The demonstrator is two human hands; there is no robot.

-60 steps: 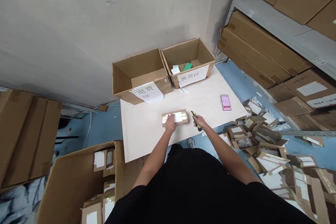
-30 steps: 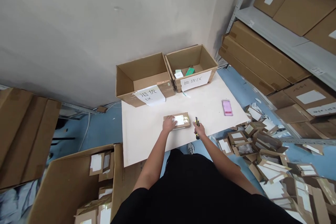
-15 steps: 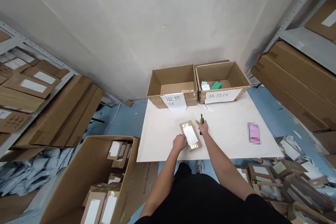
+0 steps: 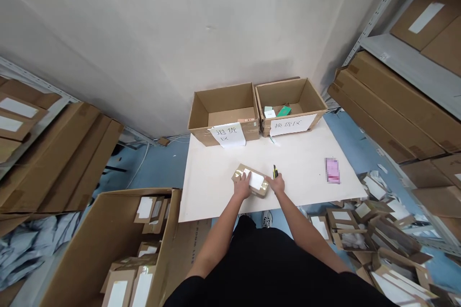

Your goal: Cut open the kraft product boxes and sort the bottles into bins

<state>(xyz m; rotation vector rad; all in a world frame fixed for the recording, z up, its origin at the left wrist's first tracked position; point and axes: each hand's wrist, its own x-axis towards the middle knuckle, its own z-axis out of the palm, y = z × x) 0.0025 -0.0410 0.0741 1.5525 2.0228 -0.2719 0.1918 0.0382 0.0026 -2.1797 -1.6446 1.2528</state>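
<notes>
A small taped cardboard parcel (image 4: 254,181) with a white label lies near the front edge of the white table (image 4: 216,172). My left hand (image 4: 242,187) rests on the parcel's left end, fingers curled over it. My right hand (image 4: 276,183) is at the parcel's right end, closed round a black and yellow utility knife (image 4: 275,171) that points away from me.
Two open cardboard boxes with paper signs stand at the table's back: the left box (image 4: 223,108) and the right box (image 4: 290,100), which holds small items. A pink item (image 4: 332,170) lies at the table's right. A large carton of parcels (image 4: 118,244) stands at left. Opened packaging (image 4: 374,230) litters the floor at right.
The parcel has been turned on the table from lengthwise to slanted across. My right hand with the knife has come to its right end. The view has swung about.
</notes>
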